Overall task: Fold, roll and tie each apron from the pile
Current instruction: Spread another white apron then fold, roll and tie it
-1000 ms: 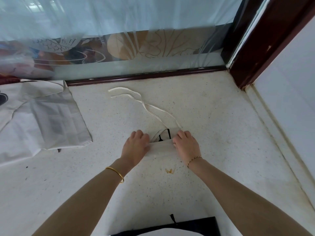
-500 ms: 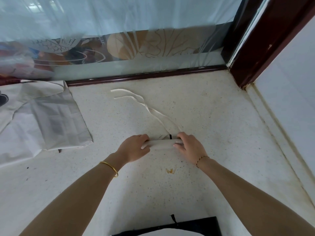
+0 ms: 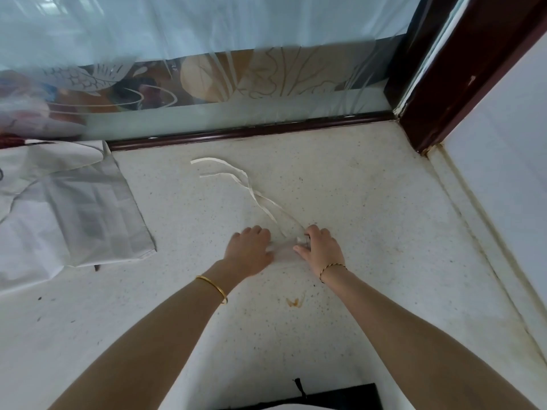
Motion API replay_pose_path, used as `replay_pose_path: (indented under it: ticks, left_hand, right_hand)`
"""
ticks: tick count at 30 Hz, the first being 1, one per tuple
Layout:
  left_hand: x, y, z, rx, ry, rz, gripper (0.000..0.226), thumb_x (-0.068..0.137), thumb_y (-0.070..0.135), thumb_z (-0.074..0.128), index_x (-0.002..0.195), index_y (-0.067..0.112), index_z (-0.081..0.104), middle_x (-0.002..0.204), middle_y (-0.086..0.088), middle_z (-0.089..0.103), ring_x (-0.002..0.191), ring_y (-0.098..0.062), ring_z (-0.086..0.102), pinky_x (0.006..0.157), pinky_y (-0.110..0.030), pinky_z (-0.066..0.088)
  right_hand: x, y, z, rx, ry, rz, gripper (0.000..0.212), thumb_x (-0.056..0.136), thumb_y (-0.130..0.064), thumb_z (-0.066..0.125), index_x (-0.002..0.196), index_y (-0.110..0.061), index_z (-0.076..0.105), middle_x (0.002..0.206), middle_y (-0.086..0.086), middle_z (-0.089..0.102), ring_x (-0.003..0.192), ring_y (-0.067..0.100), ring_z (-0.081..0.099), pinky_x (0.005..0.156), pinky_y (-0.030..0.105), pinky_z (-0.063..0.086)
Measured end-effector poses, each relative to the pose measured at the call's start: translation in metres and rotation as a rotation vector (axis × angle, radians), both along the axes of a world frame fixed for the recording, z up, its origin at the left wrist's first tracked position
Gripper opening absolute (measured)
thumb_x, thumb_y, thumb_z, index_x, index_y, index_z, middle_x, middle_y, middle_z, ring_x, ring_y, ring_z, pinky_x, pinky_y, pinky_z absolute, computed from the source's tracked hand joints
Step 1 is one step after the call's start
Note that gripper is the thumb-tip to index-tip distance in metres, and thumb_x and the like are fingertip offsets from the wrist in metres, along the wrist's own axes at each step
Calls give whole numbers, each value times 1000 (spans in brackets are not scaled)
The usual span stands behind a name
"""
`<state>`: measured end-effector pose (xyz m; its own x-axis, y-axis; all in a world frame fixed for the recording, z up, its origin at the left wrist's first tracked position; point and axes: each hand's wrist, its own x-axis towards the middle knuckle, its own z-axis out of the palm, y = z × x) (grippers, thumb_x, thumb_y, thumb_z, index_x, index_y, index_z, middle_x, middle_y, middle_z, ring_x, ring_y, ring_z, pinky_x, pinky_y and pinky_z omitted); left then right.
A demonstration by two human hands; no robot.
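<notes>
Two hands, left hand (image 3: 250,252) and right hand (image 3: 321,248), curl onto a blurred, tightly rolled white apron (image 3: 284,249) on the speckled stone counter (image 3: 355,202); thin flat ties (image 3: 248,184) trail away. Folded creased aprons (image 3: 68,211) lie left.

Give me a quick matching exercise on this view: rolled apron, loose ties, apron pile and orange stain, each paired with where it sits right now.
Things:
1. rolled apron
2. loose ties
3. apron pile
4. orange stain

Places:
A. left edge of the counter
B. between the hands
C. nearer the person than the hands
D. trailing toward the glass

Pairs: 1-B, 2-D, 3-A, 4-C
</notes>
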<state>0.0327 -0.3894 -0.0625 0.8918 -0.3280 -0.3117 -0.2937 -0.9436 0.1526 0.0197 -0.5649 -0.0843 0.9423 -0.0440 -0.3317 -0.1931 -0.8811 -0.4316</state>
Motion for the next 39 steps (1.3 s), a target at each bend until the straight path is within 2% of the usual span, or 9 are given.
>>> replay_pose_path:
  ticks: [6,10,16,18,20,23,26,32,39]
  left_hand:
    - [9,-25,-2,64,291,36,53,88,40,62,127,10,43,122,-9,52,113,-27,49,91,-35,43]
    - [9,-27,-4,-18,424,55,45,89,34,62,123,8,50,117,-9,57,104,-26,56,80,-28,42]
    - [6,3,9,-384,741,214,48,92,31,58,135,15,41,130,-3,52,120,-24,49,107,-38,37]
    - [3,15,17,-545,864,306,46,92,30,59,132,18,42,125,-2,55,115,-24,53,102,-39,44]
    - [-1,22,28,-666,952,382,36,92,25,59,124,22,43,115,0,58,106,-21,57,91,-34,49]
    - [-4,33,33,-835,1059,510,27,92,17,58,117,19,47,107,-8,64,94,-22,65,81,-35,54]
    - [-5,39,34,-992,1072,651,30,91,15,59,119,12,50,100,-13,68,89,-26,68,82,-42,54]
    - [-1,42,37,-1176,1068,865,32,92,17,51,121,3,51,96,-16,67,83,-28,66,75,-41,54]
    - [-6,14,42,-1265,978,833,26,95,12,45,118,4,54,94,-13,65,80,-25,62,70,-37,51]
  right_hand:
    - [-4,-5,-2,99,-4,46,43,86,-39,65,117,-14,47,106,6,51,95,22,53,80,30,46]
    - [-5,-17,3,245,46,35,32,87,-23,60,114,-12,50,98,1,52,87,18,52,71,26,40]
    - [-2,-26,10,208,100,169,23,90,-16,55,110,-16,64,84,-4,58,81,18,60,66,24,46]
    - [-4,-22,13,214,93,206,9,90,-17,58,88,-22,66,75,-6,50,74,15,52,63,19,38]
    - [-6,-16,17,256,46,210,35,89,-19,61,59,-27,48,65,-8,43,64,10,44,59,20,33]
    - [-9,-8,30,448,57,58,19,87,-17,60,69,-11,59,70,-4,51,60,7,45,57,20,36]
    - [-10,-4,42,535,54,-42,15,89,-16,53,76,-10,57,63,-5,54,49,4,37,49,19,30]
    - [-13,0,54,106,-85,202,22,100,-26,39,88,-15,55,60,-2,45,54,14,40,48,27,28]
    - [-19,24,65,133,49,55,50,100,-46,31,59,-18,38,56,-4,38,53,14,38,50,27,29]
